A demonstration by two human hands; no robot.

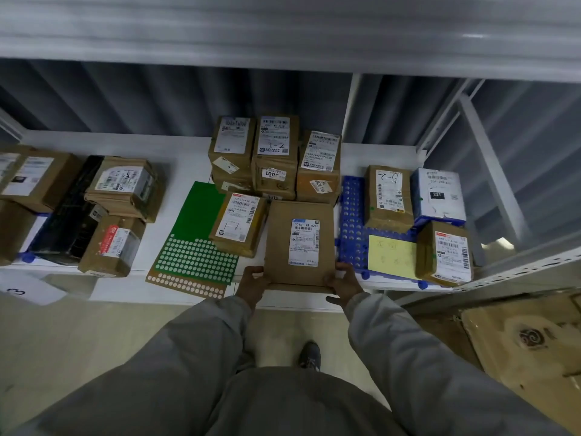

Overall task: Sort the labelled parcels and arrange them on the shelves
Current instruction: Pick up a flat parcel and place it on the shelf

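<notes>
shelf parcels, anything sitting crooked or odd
Yes. The 1-1 parcel lies skewed, half on the green mat, against the straighter stack behind. The parcel gripped by the left hand and right hand overhangs the shelf edge.

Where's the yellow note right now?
In the head view, the yellow note lies on the blue mat at the shelf's right front, just left of a labelled brown parcel.

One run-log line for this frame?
phase: placing | left hand + right hand: grip flat brown parcel | on: white shelf

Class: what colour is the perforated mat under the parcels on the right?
Blue mat, seen in the head view.
</notes>
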